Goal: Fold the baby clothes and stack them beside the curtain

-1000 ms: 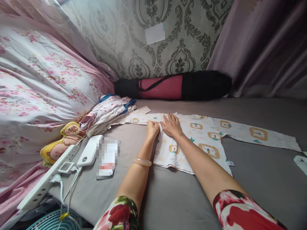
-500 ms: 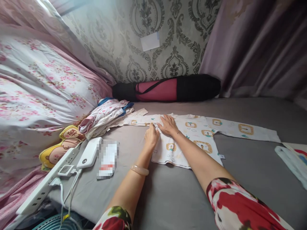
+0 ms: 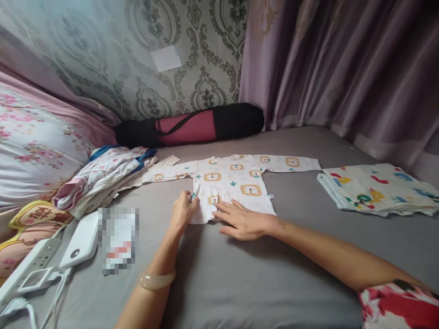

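A white long-sleeved baby shirt (image 3: 233, 183) with lion prints is spread flat on the grey sheet, both sleeves stretched out sideways. At its lower left side edge, my left hand (image 3: 183, 211) has its fingers curled, with the cloth edge between thumb and fingers; the fingertips are partly hidden. My right hand (image 3: 242, 220) lies palm down over the bottom hem, its fingers spread and holding nothing. The shirt's left sleeve reaches to a pile of clothes (image 3: 113, 171), whose edge it meets.
Folded cloth with colourful figures (image 3: 380, 187) lies at the right. A black and pink long bag (image 3: 192, 125) rests along the wall. To the left are a white power bank (image 3: 80, 240), a power strip (image 3: 32, 265) with cables, a blurred packet (image 3: 120, 240) and a yellow cushion (image 3: 32, 228).
My left hand has moved from the sleeve down to the shirt's lower side edge. My right hand has slid from the upper left body to the hem. The view has turned right.
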Available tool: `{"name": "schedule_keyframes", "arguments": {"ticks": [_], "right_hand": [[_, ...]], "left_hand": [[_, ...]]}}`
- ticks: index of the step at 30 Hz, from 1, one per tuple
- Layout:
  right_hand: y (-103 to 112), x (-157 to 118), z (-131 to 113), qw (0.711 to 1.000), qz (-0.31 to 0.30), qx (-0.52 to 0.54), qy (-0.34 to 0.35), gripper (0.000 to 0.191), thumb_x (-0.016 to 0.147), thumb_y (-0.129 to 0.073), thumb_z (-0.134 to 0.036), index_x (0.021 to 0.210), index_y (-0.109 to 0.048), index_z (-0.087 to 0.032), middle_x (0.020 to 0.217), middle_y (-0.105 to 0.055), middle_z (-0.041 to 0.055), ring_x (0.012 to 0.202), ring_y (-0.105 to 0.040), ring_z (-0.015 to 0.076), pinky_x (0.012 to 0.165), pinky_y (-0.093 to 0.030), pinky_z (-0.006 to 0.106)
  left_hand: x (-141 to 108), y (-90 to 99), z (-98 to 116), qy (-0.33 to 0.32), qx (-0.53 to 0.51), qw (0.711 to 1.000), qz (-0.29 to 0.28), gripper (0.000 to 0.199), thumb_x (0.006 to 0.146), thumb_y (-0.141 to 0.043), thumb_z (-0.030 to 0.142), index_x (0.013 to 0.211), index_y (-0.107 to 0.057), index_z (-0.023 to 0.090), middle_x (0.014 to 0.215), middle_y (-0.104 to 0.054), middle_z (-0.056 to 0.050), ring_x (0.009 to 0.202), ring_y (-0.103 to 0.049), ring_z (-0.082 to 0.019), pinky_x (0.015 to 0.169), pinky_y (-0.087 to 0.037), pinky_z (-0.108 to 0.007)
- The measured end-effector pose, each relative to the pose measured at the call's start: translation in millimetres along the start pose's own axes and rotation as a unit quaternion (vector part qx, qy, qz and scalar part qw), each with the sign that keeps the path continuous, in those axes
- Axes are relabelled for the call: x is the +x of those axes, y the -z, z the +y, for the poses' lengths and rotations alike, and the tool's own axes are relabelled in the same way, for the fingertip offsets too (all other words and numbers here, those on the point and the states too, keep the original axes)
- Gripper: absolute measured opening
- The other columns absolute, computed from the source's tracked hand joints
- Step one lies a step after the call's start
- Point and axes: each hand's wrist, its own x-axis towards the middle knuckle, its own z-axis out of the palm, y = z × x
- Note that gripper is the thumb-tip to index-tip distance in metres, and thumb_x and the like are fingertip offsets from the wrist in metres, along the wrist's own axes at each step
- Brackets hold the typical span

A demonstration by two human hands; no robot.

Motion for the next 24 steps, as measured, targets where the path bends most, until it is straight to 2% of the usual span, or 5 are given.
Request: {"name": "schedule_keyframes", "arguments": {"ticks": [4,7,10,19,24], "right_hand": [[13,-46,7,0.987,0.108,0.081,-0.084,0.042,0.099,-0.037,-0.042,0.132,-0.057,-0.027,0.133,-0.061,0.0034,0.117,-0.058,0.0183,0.094,-0.044,0.028],[17,-66,29,0.911,0.252,-0.036,-0.324,0.037,0.098,-0.036,-0.043,0.099,-0.068,-0.025,0.104,-0.072,0.0060,0.092,-0.065,0.0213,0.074,-0.045,0.030],[11,-75,44,0.851,0.221,-0.122,-0.461,0.033,0.093,-0.045,-0.049,0.086,-0.064,-0.023,0.092,-0.071,0.0085,0.082,-0.065,0.0247,0.063,-0.038,0.031],[-3,-70,30,0.862,0.203,-0.104,-0.453,0.018,0.092,-0.044,-0.035,0.081,-0.054,-0.024,0.085,-0.067,0.0053,0.074,-0.061,0.0205,0.058,-0.033,0.028],[2,-83,48,0.891,0.221,0.006,-0.396,0.024,0.090,-0.044,-0.040,0.106,-0.056,-0.025,0.070,-0.063,0.0002,0.068,-0.059,0.0197,0.060,-0.037,0.028]], "left_hand": [[-20,5.2,-7,0.022,-0.030,0.999,-0.018,0.041,0.087,-0.053,0.042,0.119,-0.050,0.017,0.084,-0.068,-0.005,0.083,-0.065,-0.022,0.068,-0.045,-0.029],[-32,8.0,-7,0.012,-0.040,0.999,-0.014,0.045,0.087,-0.051,0.043,0.123,-0.048,0.016,0.077,-0.066,-0.002,0.081,-0.064,-0.021,0.071,-0.045,-0.029],[-40,10.1,-3,-0.013,-0.029,0.999,-0.021,0.046,0.087,-0.049,0.038,0.130,-0.045,0.019,0.074,-0.063,0.000,0.076,-0.061,-0.019,0.071,-0.043,-0.028],[-45,19.2,-1,-0.076,0.008,0.991,-0.108,0.035,0.086,-0.047,0.037,0.116,-0.062,0.028,0.067,-0.054,0.002,0.065,-0.051,-0.016,0.064,-0.036,-0.025],[-42,26.3,-7,-0.060,-0.002,0.989,-0.132,0.038,0.085,-0.047,0.043,0.115,-0.065,0.028,0.064,-0.047,0.003,0.062,-0.046,-0.016,0.061,-0.034,-0.024]]}}
